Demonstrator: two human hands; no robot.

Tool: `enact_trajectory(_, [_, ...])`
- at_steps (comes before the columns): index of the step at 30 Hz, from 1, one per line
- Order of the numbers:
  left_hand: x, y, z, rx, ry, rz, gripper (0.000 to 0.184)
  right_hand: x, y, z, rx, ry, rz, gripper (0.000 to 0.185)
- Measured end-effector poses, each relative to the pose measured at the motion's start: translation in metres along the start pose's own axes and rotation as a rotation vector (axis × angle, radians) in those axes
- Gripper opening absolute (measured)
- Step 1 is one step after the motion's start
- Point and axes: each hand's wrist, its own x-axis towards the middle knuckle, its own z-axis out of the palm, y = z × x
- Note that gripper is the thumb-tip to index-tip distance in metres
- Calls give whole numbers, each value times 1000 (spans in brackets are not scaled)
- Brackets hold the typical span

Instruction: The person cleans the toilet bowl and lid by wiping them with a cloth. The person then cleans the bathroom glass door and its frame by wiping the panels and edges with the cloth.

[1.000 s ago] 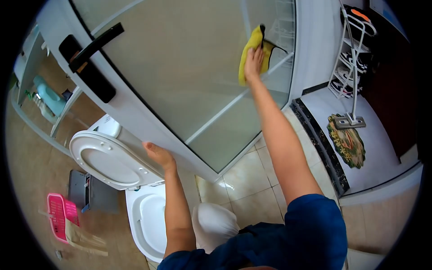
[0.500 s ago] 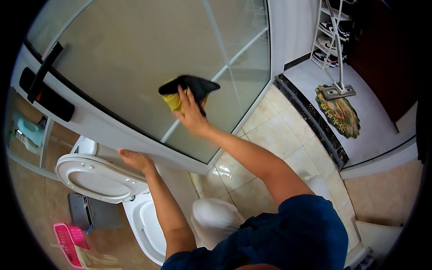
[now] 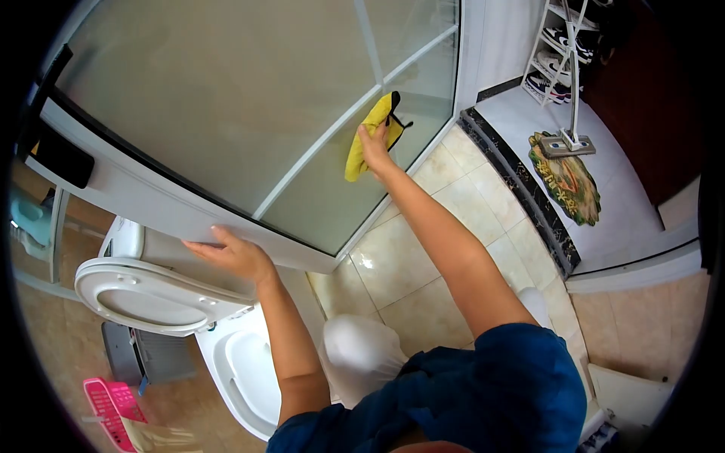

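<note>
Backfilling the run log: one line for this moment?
right hand: black-edged yellow cloth, on glass door | left hand: open, at door's white frame edge | toilet lid: raised

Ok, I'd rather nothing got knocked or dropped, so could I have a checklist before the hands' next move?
1. Cloth gripped: ok, the right hand holds it at the glass.
2. Left hand free of other things: ok, it is empty, fingers spread at the door frame.
3. Left hand pressing on the frame: cannot tell.
4. Toilet lid down: not ok, it is up.
5. Mop away from the hands: ok, its head is at the mat, beyond the threshold.
6. Glass free of streaks: cannot tell.
</note>
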Motion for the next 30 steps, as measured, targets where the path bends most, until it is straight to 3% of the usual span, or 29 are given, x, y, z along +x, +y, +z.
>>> enact_trajectory(3, [-20,-21,12,282,-36,121,83,-11,13,18,67,7,72,86])
enact_trajectory(6, [-19,-36,16,358,-96,142,89,-35,7,32,35,24,103,85])
enact_trajectory(9, [-16,-25,16,529,-130,205,84,-53,8,47,-1,19,129,78])
enact_trajectory(12, [-19,-45,20,690,-135,391,78,-56,15,45,83,-63,75,83])
enact_trajectory(13, [-20,-50,22,717,-154,375,77,-54,17,51,41,25,62,68])
enact_trajectory(17, [-20,-60,34,803,-252,318,76,-52,13,54,151,39,83,58])
enact_trajectory(22, [-14,-73,47,801,-398,337,77,-61,-8,57,275,-117,160,56])
enact_trajectory(30, [1,-100,65,837,-357,319,82,-70,2,71,461,-284,166,53])
